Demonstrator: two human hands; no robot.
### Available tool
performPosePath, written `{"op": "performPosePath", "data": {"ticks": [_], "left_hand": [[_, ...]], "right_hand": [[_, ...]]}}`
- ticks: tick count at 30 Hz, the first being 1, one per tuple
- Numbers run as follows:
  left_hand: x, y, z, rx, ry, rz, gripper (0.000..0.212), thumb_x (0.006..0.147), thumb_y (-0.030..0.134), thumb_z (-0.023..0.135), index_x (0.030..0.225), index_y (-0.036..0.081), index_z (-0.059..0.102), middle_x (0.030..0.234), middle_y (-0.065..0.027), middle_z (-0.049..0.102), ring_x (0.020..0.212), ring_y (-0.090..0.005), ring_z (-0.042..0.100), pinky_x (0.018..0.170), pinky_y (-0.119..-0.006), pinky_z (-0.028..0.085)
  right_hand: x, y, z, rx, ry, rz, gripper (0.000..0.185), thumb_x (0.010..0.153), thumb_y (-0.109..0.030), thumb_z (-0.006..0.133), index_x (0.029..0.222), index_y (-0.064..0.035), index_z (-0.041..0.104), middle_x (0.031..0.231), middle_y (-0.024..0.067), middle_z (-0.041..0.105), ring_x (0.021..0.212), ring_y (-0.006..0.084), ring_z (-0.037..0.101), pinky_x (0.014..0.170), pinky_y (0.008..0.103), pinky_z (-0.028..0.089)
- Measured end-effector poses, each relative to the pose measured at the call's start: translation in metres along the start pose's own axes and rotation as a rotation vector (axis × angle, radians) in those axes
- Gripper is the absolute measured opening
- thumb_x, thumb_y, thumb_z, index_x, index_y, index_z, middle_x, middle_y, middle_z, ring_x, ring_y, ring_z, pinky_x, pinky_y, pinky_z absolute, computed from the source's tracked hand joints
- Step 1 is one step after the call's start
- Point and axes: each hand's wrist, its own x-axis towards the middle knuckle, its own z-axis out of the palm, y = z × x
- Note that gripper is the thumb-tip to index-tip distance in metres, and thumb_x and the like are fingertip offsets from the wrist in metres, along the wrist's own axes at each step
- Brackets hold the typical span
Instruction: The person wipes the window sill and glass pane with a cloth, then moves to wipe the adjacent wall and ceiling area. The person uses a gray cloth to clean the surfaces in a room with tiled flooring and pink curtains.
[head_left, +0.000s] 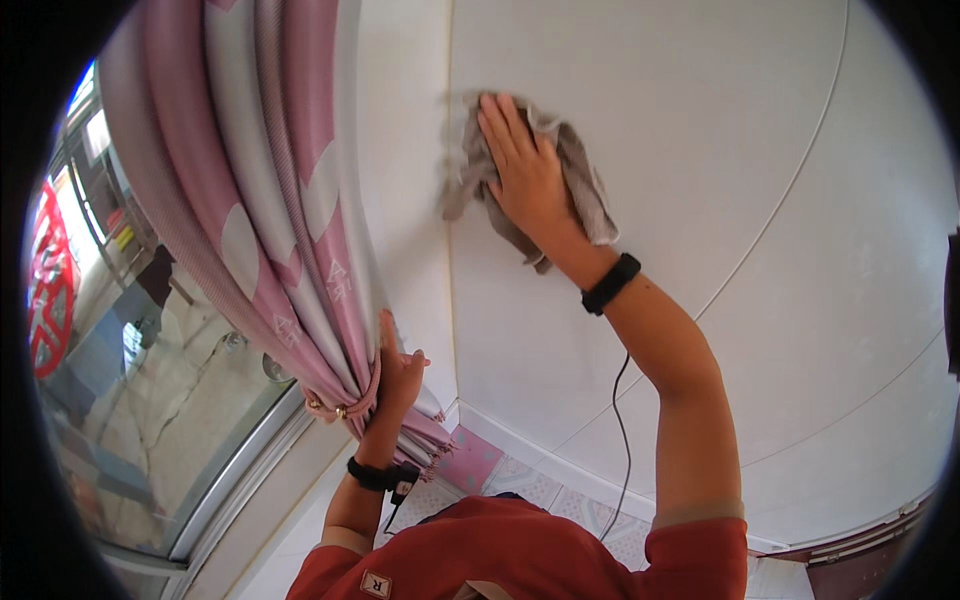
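My right hand (529, 176) lies flat on a crumpled grey-brown cloth (589, 180), pressing it against the pale wall panel (660, 150) just right of the room's corner. Lower and to the left, my left hand (401, 379) is beside the gathered pink and white curtain (247, 150), its index finger pointing up along the curtain's edge. A pink cord tieback (367, 401) with gold-coloured beads bunches the curtain near that wrist. The left palm and whatever it may touch behind the curtain are hard to make out.
A glass window (172, 375) with a metal frame (240, 465) stands at the left. White skirting (510, 435) runs along the wall's foot above patterned floor tiles (517, 480). A thin dark cable (621, 420) hangs beside my right arm.
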Motion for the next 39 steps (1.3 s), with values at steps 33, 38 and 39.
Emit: {"op": "performPosePath", "data": {"ticks": [33,38,39], "left_hand": [[0.006,-0.045,0.000,-0.156,-0.011,0.068,0.084,0.088,-0.005,0.051,0.159,0.011,0.008,0.158,-0.0193,0.029,0.077,-0.0209,0.071,0.071,-0.029,0.058],[0.005,-0.030,0.004,-0.098,-0.033,0.011,0.083,0.090,-0.001,0.053,0.159,0.011,0.009,0.096,-0.0148,0.067,0.073,-0.0184,0.070,0.069,-0.029,0.058],[0.002,-0.028,0.000,-0.112,-0.026,0.012,0.083,0.090,0.000,0.052,0.159,0.012,0.008,0.100,-0.0152,0.066,0.073,-0.0182,0.070,0.070,-0.029,0.058]], "right_hand": [[0.032,-0.004,-0.003,0.299,0.227,0.252,0.090,0.080,-0.041,0.071,0.153,-0.0042,0.033,0.162,0.0069,0.027,0.150,0.0248,0.022,0.116,0.0440,0.024],[0.083,0.013,-0.012,0.395,0.414,0.350,0.070,0.090,-0.031,0.055,0.150,-0.0004,0.036,0.160,0.0141,0.029,0.148,0.0298,0.024,0.119,0.0455,0.019],[0.090,0.006,-0.012,0.436,0.479,0.368,0.070,0.089,-0.029,0.057,0.150,0.0000,0.037,0.160,0.0148,0.030,0.148,0.0303,0.024,0.119,0.0458,0.019]]}}
